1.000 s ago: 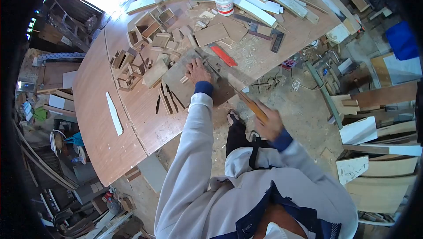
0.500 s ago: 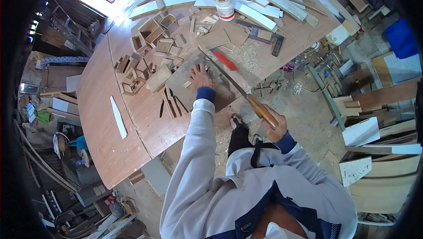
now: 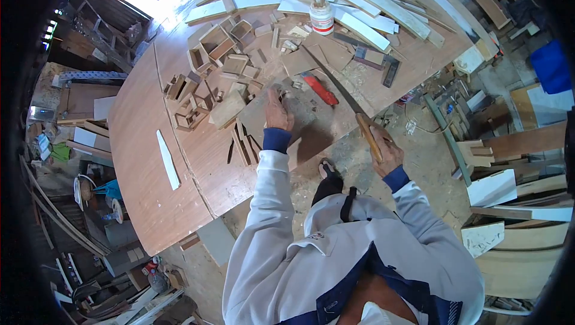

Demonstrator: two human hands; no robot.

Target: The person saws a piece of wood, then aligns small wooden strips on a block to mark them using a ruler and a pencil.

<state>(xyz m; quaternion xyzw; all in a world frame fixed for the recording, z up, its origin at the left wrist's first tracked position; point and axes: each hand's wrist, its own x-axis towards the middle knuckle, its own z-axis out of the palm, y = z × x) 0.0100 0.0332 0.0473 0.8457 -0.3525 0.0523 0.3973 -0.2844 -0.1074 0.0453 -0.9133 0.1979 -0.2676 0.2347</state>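
Observation:
My right hand is wrapped round the wooden handle of a saw, whose thin dark blade points up and left over the table. Over the grey board is my left hand, its fingers bunched near a small piece that is too small to make out. A red tool lies between the left hand and the saw. Small wooden box frames and a light wood block sit left of my left hand.
A white jar with sticks stands at the back of the table, near long white strips. A dark metal square lies at the right edge. Boards are stacked on the floor at right.
My left hand has gone from spread flat to bunched fingers. My right hand has moved right with the saw, and its handle is now more upright. The camera view has shifted slightly.

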